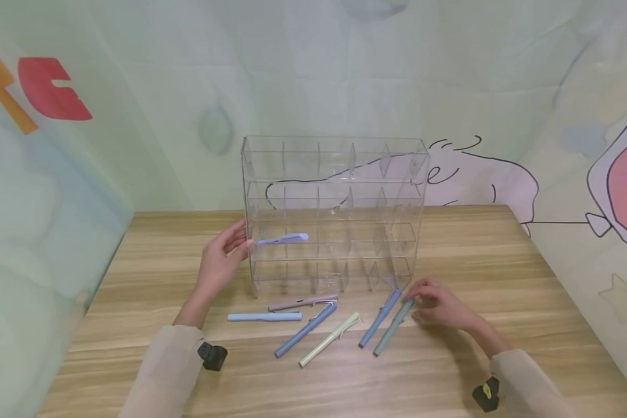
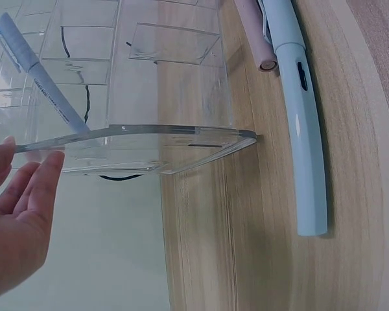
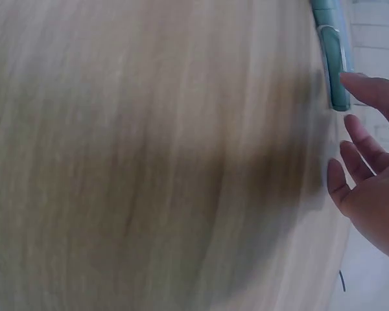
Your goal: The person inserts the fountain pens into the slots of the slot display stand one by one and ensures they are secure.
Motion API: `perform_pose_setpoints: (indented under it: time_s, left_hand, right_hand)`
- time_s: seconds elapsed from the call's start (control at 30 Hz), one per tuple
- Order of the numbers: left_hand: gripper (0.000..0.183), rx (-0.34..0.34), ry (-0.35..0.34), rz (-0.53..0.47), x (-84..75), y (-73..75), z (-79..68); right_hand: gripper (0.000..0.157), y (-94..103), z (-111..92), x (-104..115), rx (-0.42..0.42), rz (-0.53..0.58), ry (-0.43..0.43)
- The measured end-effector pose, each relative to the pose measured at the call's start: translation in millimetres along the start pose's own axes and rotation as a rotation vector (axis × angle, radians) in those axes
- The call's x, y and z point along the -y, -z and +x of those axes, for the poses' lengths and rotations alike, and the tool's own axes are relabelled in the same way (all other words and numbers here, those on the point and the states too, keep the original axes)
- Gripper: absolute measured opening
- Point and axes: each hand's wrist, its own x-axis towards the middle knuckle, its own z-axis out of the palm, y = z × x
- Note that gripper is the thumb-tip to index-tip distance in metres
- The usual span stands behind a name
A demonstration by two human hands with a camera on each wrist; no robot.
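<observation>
Wood-grain counter (image 1: 136, 278) carried a clear tiered organizer (image 1: 334, 199). Inside, lower left: a periwinkle pen (image 1: 287, 238), exact compartment unclear. Left hand's grip (image 1: 222, 255) pinched the organizer's left wall. Right hand's grip (image 1: 441, 305) loosely parted, fingertips at teal pen (image 1: 394, 328), which lay on the counter. Across the organizer's front: light-blue pen (image 1: 263, 317), mauve pen (image 1: 298, 302), blue pen (image 1: 306, 330), pale-green pen (image 1: 326, 342), second blue pen (image 1: 380, 318) beside teal.
</observation>
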Motion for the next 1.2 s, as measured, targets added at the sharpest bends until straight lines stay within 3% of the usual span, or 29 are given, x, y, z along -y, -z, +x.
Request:
perform_pose_setpoints:
  time_s: [0.13,0.47,0.83,1.2]
  left_hand:
    - [0.049,0.000,0.002,-0.005,-0.2,0.0,-0.8]
    - [0.049,-0.006,0.002,-0.015,-0.3,-0.4,-1.7]
    - [0.049,-0.004,0.002,-0.029,0.8,-0.5,-0.8]
    - [0.049,-0.004,-0.002,-0.028,1.6,0.2,-0.5]
  right_hand:
    - [0.030,-0.9,3,10,0.007,-0.003,-0.007]
    - [0.030,-2.0,7,-4,0.070,0.005,-0.054]
    - [0.022,1.0,8,-6,0.131,0.019,-0.015]
    - [0.020,5.1,2,-8,0.139,-0.008,0.013]
